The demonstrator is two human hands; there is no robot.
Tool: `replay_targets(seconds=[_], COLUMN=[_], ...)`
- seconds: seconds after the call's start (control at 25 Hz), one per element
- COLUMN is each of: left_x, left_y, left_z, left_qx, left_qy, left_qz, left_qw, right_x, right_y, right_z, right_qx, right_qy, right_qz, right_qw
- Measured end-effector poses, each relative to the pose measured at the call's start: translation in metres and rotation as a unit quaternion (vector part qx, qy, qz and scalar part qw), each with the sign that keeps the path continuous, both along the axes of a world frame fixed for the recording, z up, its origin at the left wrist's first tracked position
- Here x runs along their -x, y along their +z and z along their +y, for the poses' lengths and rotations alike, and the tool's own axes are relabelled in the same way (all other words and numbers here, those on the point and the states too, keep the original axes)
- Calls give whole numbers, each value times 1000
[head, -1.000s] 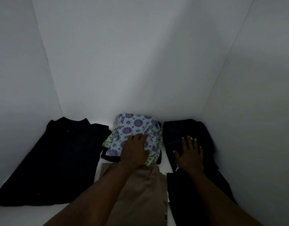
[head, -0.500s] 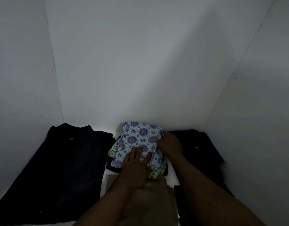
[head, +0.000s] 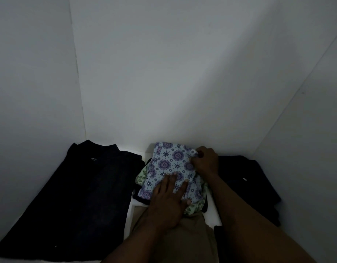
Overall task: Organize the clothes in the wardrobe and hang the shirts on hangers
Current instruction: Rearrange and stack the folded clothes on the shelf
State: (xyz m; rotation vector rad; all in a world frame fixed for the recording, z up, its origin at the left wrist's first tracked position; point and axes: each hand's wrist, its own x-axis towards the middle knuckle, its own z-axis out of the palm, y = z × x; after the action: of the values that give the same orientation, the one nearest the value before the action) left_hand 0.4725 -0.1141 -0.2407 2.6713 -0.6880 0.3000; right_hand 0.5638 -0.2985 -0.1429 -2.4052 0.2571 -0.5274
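Head cam: your floral garment (head: pixel 169 164) runs lengthwise toward the back wall (head: pixel 163 73), left hand (head: pixel 167 202) flat on top, right hand (head: pixel 206 162) pinching its far corner; layers underneath murky.

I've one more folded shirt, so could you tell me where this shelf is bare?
Only narrow white strips: between the left dark garment and the patterned stack, and between that stack and the right dark garment. The middle is crowded.

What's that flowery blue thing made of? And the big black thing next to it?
The flowery cloth looks like thin, matte woven fabric, maybe cotton: it bunches into soft folds. The black garment seems a thicker, dull fabric lying flat; the dim light hides its weave.
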Motion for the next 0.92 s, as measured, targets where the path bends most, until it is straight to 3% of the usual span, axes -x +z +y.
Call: replay_targets(seconds=[0.12, 0.24, 0.36, 0.44, 0.52, 0.56, 0.64, 0.68, 0.76, 0.84, 0.92], left_x=[2, 3, 5, 6, -1, -5, -12, -14, -16, -14, -11], left_y=[12, 20, 26, 30, 40, 50, 75, 85, 94, 83, 63], left_z=[1, 0, -3, -5, -5, -1, 9, 18, 36, 48, 53], left_qx=[-23, -64, -82, -69, 31, 161, 453, 549, 645, 666, 686], left_qy=[3, 18, 30, 28, 18, 17, 47, 68, 86, 114, 178], left_qz=[40, 65, 82, 85, 170, 251, 367, 380, 382, 403, 422], left_qw=[999, 996, 993, 994, 985, 954, 811, 741, 656, 617, 565], right_x=[1, 6, 10, 13, 22, 28, 43, 52, 71, 89, 97], right_y=[1, -1, -8, -6, 1, 3, 6, 6, 1, -7, -21], right_z=[4, -3, -16, -16, -4, 5, 29, 42, 66, 88, 100], right_qx=[-106, -198, -216, -188, -155, -134, -67, -19, 90, 151, 158], right_qy=[73, 52, 44, 74, 97, 105, 129, 162, 275, 364, 387], right_qz=[-43, 69, 152, 126, 54, 16, -78, -113, -122, -87, -81], right_qw=[991, 976, 964, 971, 982, 985, 986, 980, 949, 915, 905])
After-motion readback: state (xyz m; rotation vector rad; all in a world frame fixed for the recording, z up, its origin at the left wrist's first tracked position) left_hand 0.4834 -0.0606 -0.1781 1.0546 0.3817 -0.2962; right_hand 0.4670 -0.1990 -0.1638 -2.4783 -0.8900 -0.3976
